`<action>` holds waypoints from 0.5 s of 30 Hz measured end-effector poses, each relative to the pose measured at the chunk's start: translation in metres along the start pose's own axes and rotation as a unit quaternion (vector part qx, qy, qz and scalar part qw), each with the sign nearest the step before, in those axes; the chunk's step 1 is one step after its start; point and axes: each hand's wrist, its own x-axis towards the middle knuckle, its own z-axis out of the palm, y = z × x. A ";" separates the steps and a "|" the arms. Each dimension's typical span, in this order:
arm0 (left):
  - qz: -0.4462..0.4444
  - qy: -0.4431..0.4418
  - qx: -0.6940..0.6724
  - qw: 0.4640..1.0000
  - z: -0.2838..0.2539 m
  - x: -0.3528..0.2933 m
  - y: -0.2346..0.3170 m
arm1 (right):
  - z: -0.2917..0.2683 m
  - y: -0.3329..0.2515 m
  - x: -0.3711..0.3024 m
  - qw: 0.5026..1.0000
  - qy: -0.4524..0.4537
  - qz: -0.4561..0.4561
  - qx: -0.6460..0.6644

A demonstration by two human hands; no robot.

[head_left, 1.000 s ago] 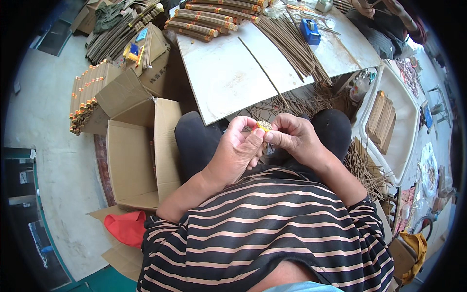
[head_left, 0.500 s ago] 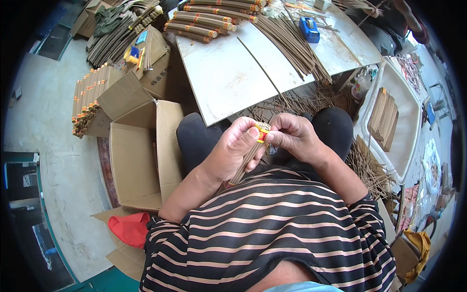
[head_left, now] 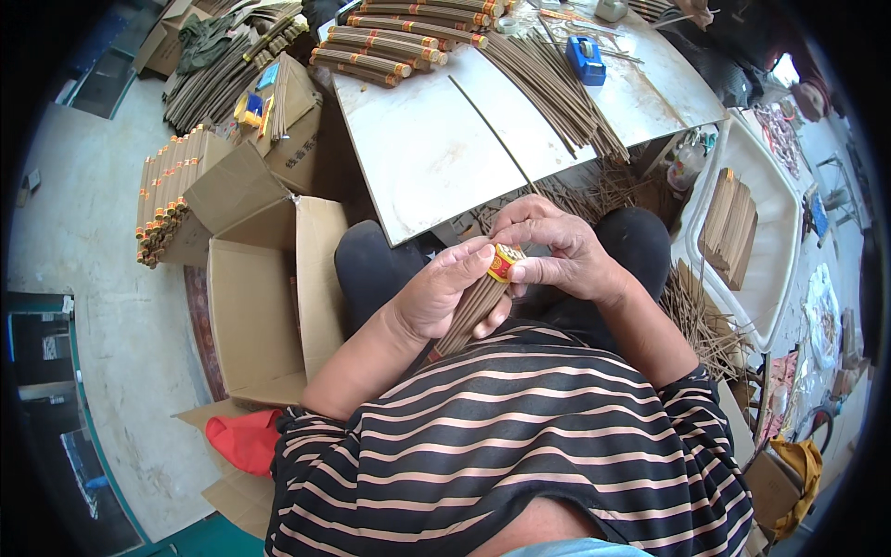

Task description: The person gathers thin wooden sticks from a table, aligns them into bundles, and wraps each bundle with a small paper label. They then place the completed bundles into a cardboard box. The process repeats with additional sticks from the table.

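My left hand (head_left: 432, 297) wraps round a bundle of brown incense sticks (head_left: 471, 314), held tilted in front of my striped shirt. A red and yellow paper label band (head_left: 502, 265) circles the upper end of this bundle, just past my left thumb. My right hand (head_left: 571, 255) is closed at the band's right side, its thumb on the paper and the bent forefinger over the bundle's end. Its other fingertips are partly hidden behind.
Ahead stands a white table (head_left: 418, 172) with banded incense bundles (head_left: 380, 42), loose sticks (head_left: 548, 84) and a blue tape dispenser (head_left: 586, 60). An open carton (head_left: 255, 316) is at my left, a white tub (head_left: 784, 251) with sticks at right. Another person's hand (head_left: 696, 17) shows at the far right.
The bundle has turned, so more of the label's front shows. My right hand has risen slightly, its forefinger now arched over the bundle's end. My left hand keeps its hold.
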 end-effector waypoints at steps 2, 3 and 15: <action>0.013 -0.001 0.041 0.999 -0.006 0.001 0.001 | 0.002 0.001 -0.001 0.999 0.030 0.018 0.000; 0.027 0.019 0.092 0.995 -0.004 0.001 0.000 | 0.003 0.001 -0.002 0.999 0.045 0.026 0.000; 0.006 0.035 0.382 0.923 0.009 -0.001 0.023 | -0.005 -0.007 0.001 0.997 0.042 0.005 -0.064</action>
